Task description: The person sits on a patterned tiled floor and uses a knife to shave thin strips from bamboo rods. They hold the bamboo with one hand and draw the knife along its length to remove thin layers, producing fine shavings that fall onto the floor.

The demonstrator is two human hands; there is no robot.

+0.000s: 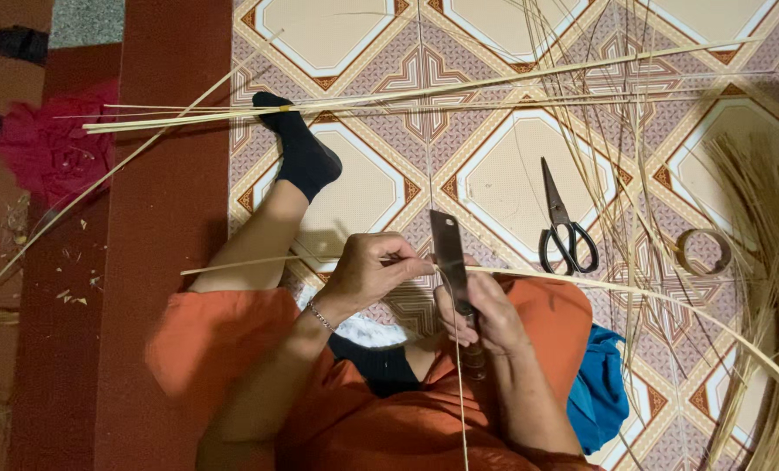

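Two hands work over my lap: my left hand (374, 272) pinches a long bamboo strip (633, 292), my right hand (485, 316) clenches a knife (450, 262) against it; scissors (564, 222) lie on the tiled floor (511, 166).

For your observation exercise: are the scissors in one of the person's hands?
No, the scissors lie on the tiled floor, apart from both hands.
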